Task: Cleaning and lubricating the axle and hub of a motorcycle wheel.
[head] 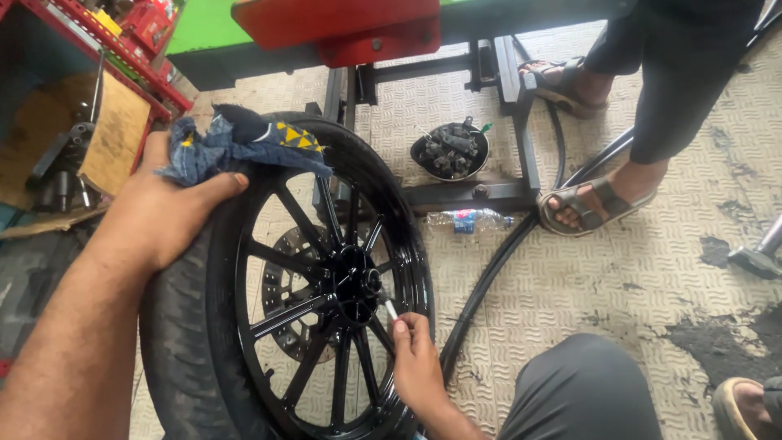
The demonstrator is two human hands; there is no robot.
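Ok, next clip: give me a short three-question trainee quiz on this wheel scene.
1. True or false: the left hand presses a blue rag against the tyre.
2. What does the right hand hold near the wheel hub? A) a hammer B) a small thin white tool C) a bottle
3. What lies on the floor beside the stand's black frame, just past the wheel?

Key
1. True.
2. B; its exact kind is too small to tell.
3. A clear plastic bottle lying on its side.
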